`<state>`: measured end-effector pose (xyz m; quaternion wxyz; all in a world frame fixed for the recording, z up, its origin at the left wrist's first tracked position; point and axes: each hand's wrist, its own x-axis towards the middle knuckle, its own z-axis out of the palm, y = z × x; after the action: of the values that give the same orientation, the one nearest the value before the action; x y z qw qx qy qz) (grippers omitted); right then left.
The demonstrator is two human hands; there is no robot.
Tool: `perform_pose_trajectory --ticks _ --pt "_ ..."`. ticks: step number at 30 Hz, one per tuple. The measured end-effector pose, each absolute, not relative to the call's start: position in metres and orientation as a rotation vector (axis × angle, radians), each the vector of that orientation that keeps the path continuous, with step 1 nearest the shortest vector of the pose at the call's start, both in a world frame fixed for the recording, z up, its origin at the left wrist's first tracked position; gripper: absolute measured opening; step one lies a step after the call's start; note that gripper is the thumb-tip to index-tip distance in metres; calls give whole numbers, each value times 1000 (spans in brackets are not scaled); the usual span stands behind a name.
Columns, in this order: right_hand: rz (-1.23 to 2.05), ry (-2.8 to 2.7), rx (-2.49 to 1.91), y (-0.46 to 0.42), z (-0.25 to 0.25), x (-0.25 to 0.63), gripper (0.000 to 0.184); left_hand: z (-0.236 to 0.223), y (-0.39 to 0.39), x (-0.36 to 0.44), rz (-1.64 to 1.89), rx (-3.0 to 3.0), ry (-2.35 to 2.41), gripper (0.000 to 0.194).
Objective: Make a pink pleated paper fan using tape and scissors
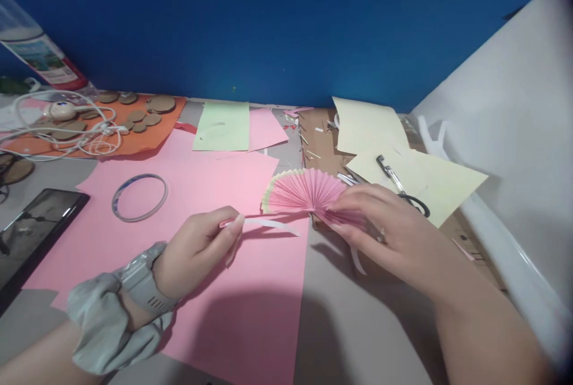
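A pleated pink paper fan (308, 188) with a pale green and cream rim is spread in a half circle. My right hand (389, 233) is closed on its right side, fingers over the folds. My left hand (201, 248) pinches the end of a narrow pink edge that runs to the fan's centre. From the left thumb a thin white strip (271, 225) reaches right, its far end loose. Another white strip (358, 261) hangs below my right hand. A large pink sheet (250, 313) lies beneath the left hand.
A tape roll (114, 206), phone (38, 236), white cable (102, 134) and cardboard discs (161, 104) lie left, near a bottle (45, 51). Green paper (224, 128), cream sheets (371, 125), a pen (391, 175) and partly hidden black-handled scissors (418, 203) lie beyond my hands. A blue wall (268, 27) rises behind.
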<state>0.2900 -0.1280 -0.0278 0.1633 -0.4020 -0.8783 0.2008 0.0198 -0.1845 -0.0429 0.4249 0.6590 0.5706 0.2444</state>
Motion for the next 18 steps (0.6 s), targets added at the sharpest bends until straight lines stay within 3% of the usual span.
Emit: perform_pose_trajectory --ticks 3,7,13,18 --pt "681 -2389 -1139 -136 -25 277 28 -45 -186 20 553 1827 1402 33" --pt "734 -2436 -1139 -153 -30 248 20 -48 -188 19 519 1959 1392 31" --pt "439 -2382 -1267 -163 -42 230 25 -52 -190 20 507 2009 1439 28" --pt "650 -2340 -1309 -162 -41 227 24 -53 -191 23 478 2043 1460 29"
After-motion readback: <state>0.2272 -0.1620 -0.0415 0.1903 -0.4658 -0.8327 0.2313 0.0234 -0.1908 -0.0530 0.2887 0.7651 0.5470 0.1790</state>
